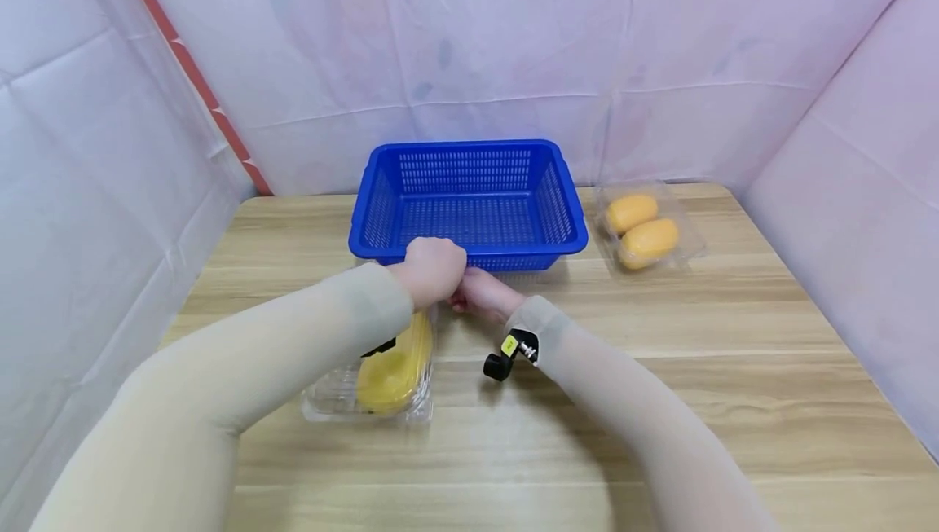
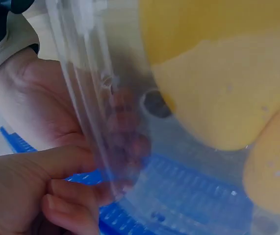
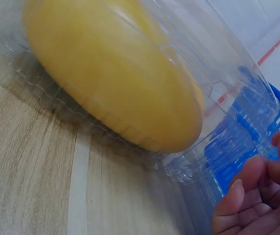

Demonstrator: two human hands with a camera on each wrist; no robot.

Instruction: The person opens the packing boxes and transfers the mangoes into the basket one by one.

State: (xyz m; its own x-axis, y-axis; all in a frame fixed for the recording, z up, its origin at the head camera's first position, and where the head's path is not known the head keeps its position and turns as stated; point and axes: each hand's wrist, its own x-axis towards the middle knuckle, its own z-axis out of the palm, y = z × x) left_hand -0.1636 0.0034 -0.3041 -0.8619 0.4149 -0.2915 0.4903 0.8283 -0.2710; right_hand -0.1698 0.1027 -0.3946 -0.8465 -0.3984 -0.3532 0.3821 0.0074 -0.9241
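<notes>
A clear plastic box holding yellow oval fruits, which look like mangoes, rests on the table, partly hidden by my left forearm. My left hand grips its far edge, and the left wrist view shows the fingers curled at the clear rim. Close beside it, my right hand pinches the same end from lower down. Through the plastic, some right fingers appear blurred. In the right wrist view the curled right hand is at the box's corner.
Just beyond my hands stands a blue mesh basket, with nothing visible inside. Another clear box with two orange-yellow fruits lies at the back right of the wooden table. White cloth walls enclose the back and sides.
</notes>
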